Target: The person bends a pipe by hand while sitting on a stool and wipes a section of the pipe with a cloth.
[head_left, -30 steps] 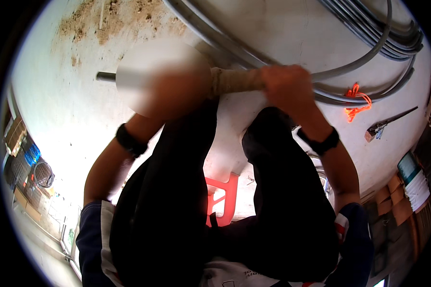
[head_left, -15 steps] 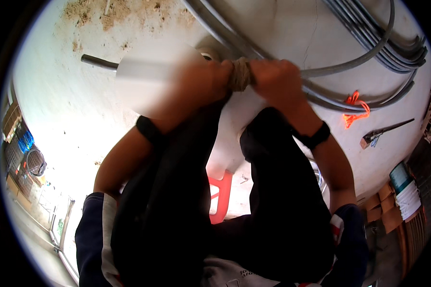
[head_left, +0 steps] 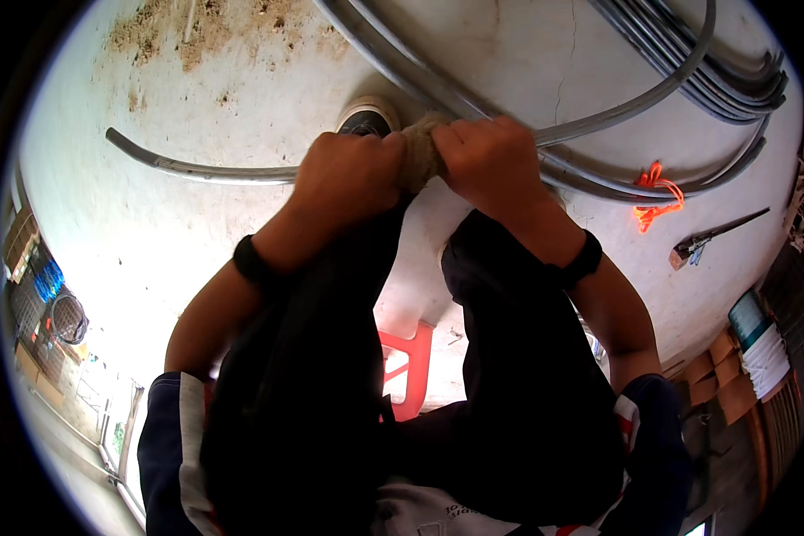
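My left hand (head_left: 350,174) is closed around a grey tube (head_left: 214,174), whose loose end reaches out to the left above the floor. Just to the right, my right hand (head_left: 491,165) is closed around the same tube, with fingers against a brownish rough cloth (head_left: 422,152). That cloth is wrapped about the tube between my fists, above my knees. Beyond my right hand the tube runs on, bending up toward the far right. The part of it inside my fists and the cloth is hidden.
A coil of grey tubing (head_left: 719,85) lies at the far right, near an orange cord (head_left: 658,201) and a long thin tool (head_left: 719,237). My shoe (head_left: 369,116) stands beyond my left hand. Between my legs shows a red stool (head_left: 411,371). Dirt (head_left: 196,31) is scattered at the far left.
Both hands and the cloth have moved slightly left. The loose tube end now lies further left and lower, with more of the tube showing beside my left hand.
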The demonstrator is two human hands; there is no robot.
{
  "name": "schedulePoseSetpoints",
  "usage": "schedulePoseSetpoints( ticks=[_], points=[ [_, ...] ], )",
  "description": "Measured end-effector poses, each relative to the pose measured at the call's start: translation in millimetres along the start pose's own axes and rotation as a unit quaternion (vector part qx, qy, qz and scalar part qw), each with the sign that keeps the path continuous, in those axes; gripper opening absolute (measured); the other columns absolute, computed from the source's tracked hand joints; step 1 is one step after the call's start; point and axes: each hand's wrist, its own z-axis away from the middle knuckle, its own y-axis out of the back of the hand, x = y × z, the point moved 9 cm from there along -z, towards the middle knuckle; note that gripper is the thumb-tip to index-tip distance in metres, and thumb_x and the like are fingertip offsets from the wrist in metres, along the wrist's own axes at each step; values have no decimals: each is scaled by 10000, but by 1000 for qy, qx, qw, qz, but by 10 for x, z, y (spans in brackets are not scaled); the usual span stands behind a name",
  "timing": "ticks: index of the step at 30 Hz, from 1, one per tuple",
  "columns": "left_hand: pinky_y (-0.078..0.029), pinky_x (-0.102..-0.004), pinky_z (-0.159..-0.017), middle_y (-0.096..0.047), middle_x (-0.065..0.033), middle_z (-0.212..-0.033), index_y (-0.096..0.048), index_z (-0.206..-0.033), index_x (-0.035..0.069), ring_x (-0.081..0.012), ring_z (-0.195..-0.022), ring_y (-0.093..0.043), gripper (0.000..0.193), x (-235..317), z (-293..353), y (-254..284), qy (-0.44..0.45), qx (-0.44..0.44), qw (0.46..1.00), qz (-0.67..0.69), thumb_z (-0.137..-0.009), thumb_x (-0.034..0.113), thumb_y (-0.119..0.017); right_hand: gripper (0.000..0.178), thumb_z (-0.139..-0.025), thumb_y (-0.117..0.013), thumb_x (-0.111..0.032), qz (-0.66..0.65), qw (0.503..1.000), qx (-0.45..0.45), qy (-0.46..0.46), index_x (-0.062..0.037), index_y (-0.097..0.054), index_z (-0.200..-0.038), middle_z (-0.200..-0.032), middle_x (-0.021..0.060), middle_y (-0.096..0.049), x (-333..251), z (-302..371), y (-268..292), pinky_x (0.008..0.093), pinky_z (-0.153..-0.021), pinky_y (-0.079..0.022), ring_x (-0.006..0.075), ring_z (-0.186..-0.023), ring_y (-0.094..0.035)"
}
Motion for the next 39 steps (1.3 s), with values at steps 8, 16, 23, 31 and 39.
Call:
schedulePoseSetpoints(
  ticks=[8, 16, 23, 31, 39],
  points=[
    [-492, -383, -515, -632, -78, -683, -541, -873, 99, -282, -589, -628, 224, -594, 650, -139, -35, 5, 999, -5, -726, 209, -669, 109, -645, -620, -136, 30, 997, -41, 54, -121, -543, -721, -578, 18, -509, 246, 281, -98, 304, -507, -397, 190, -537, -555],
    [-489, -391, -515, -627, -97, -676, -522, -809, 83, -291, -603, -631, 218, -254, 277, 101, -14, 41, 999, 31, -736, 237, -658, 128, -663, -591, -129, 47, 996, 36, 59, -140, -470, -622, -560, 2, -468, -432, -270, 211, 310, -494, -367, 155, -505, -514],
    [-440, -358, -466, -526, -67, -566, -498, -737, 100, -244, -502, -570, 246, -1033, 1025, -306, -68, 88, 992, 67, -602, 123, -703, 134, -645, -596, -131, 50, 994, 52, 83, -143, -465, -616, -549, 0, -447, -16, -67, 217, 303, -498, -353, 156, -488, -480],
    [-448, -405, -464, -520, -86, -572, -503, -760, 69, -307, -510, -552, 161, -271, 1399, 995, -34, 324, 944, -46, -656, 76, -626, 104, -665, -606, -146, 32, 996, 17, 81, -94, -523, -630, -526, 46, -527, -803, -415, 899, 340, -456, -398, 205, -468, -555],
    [-452, -425, -490, -587, -119, -584, -556, -710, 93, -344, -540, -579, 108, 381, 2784, 2429, -28, 476, 879, 0, -681, 152, -641, 143, -715, -626, -195, 143, 966, 35, 210, -75, -550, -737, -583, 58, -576, -2176, -746, 2650, 370, -498, -470, 250, -528, -616]
  ],
)
